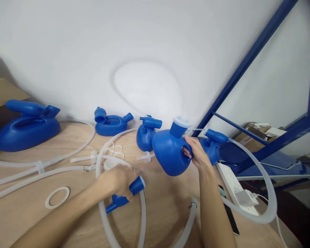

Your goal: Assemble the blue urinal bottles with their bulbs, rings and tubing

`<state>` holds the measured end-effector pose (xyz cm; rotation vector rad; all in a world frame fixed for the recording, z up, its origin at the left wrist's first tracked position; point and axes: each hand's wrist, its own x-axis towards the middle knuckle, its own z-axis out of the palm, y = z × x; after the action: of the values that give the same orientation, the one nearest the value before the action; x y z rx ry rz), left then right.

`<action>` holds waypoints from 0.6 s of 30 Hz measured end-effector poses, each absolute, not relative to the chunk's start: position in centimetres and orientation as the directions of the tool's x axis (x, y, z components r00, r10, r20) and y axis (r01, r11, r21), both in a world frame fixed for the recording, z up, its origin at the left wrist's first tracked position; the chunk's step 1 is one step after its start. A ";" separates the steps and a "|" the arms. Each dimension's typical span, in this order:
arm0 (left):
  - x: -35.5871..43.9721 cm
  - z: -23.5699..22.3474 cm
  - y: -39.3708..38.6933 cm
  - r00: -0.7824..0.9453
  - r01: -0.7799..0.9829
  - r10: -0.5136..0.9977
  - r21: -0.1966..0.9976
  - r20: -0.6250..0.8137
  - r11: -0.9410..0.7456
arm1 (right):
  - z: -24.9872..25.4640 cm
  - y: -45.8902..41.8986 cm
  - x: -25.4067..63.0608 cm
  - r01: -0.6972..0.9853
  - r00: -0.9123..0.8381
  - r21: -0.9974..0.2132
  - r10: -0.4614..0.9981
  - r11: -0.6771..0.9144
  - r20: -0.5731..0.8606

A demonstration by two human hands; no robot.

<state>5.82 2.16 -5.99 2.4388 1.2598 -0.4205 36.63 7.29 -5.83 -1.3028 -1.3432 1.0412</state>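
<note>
My right hand (196,151) is closed around the handle of a blue plastic urinal bottle (167,151), lifted above the table. Its short neck points up and carries a white ring or cap (182,122), blurred. Lower and to the left, my left hand (121,181) grips a blue urinal funnel (136,186) with a pale rim at its wide end and a narrow spout pointing down left. My fingers cover part of it. A translucent hose (142,220) runs below the funnel; whether the two join, I cannot tell. Another hose end (193,203) with a clip lies between my arms.
More blue bottles with funnels stand at the left (28,134), the back (111,125), beside the held bottle (146,136) and at the right (212,148). Hoses, white rings (57,197), a power strip (235,186), a phone (232,217) and a blue metal frame (245,65) surround the work.
</note>
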 end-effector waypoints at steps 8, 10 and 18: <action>5.6 -6.7 2.9 0.618 0.779 0.673 0.206 -0.406 -0.592 | -5.1 6.0 37.8 0.361 -0.113 -0.932 0.990 -0.037 -0.083; 5.6 -6.6 2.9 0.612 0.780 0.658 0.195 -0.439 -0.595 | -5.9 6.4 37.4 0.455 -0.163 -0.888 0.975 -0.060 -0.150; 6.7 -7.7 3.0 0.608 0.776 0.642 0.177 -0.468 -0.606 | -8.2 7.6 36.2 0.509 -0.287 -0.850 0.905 -0.134 -0.314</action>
<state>6.69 3.02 -7.70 2.4736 1.1383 -0.5119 36.24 7.61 -8.21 -1.5764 -1.7561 1.3976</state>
